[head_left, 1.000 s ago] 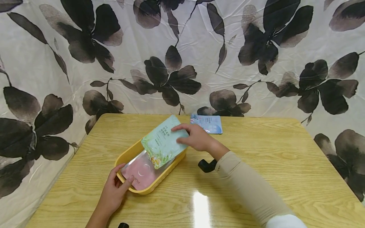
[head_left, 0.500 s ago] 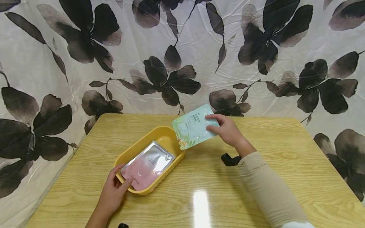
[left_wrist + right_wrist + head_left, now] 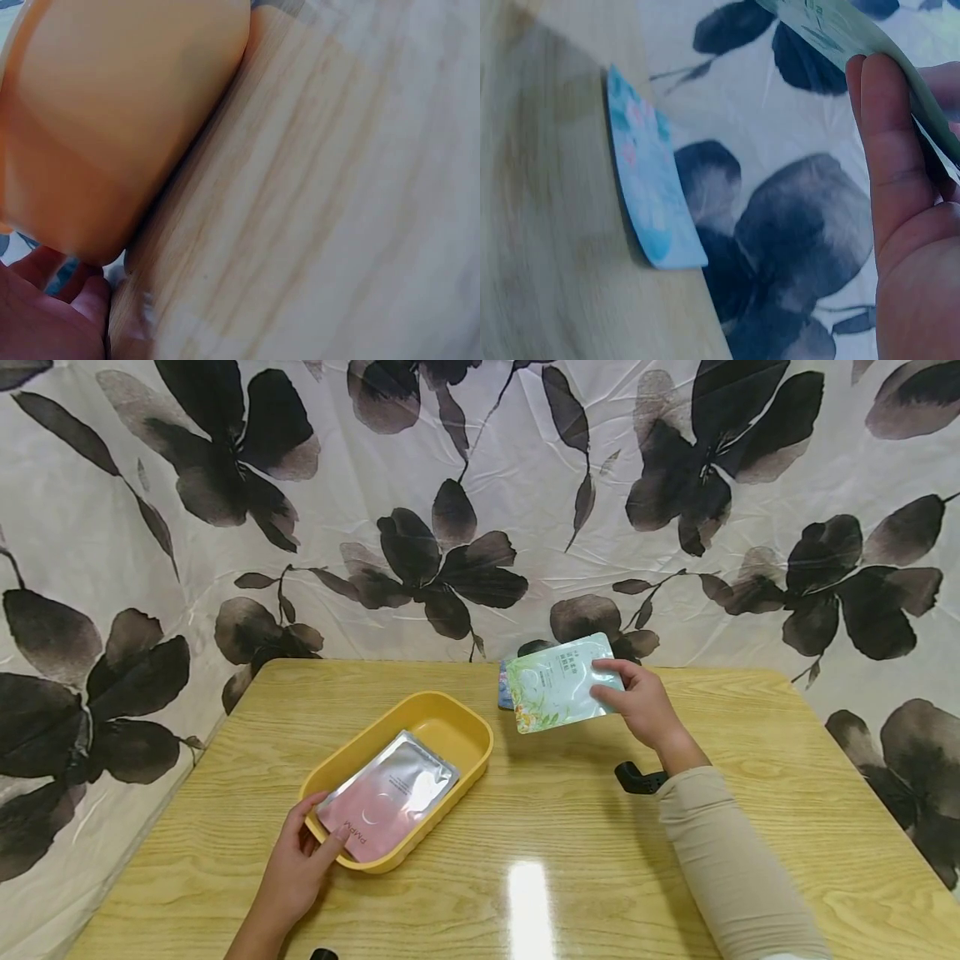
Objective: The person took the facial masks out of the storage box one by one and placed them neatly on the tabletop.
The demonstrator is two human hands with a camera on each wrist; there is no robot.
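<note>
A pale green sheet-mask packet (image 3: 558,685) is pinched at its right edge by my right hand (image 3: 641,706), held tilted above the back of the table. Partly behind it in the head view lies a blue packet (image 3: 649,195), seen whole in the right wrist view, flat near the table's back edge. My left hand (image 3: 300,856) grips the near left end of a yellow oblong basket (image 3: 467,727), thumb over the rim. Inside the basket rests a pink and silver packet (image 3: 386,797) marked PMPM. In the left wrist view, the basket's outer wall (image 3: 120,127) hides most of the fingers.
The wooden table (image 3: 600,860) ends at a floral cloth (image 3: 450,468) hanging behind it. A black curved piece (image 3: 637,778) sits by the right wrist, and a small black end (image 3: 324,953) shows at the bottom edge.
My right hand has carried the green packet out from over the basket to the right, in front of the blue packet. The pink packet is now uncovered; the left hand has stayed put.
</note>
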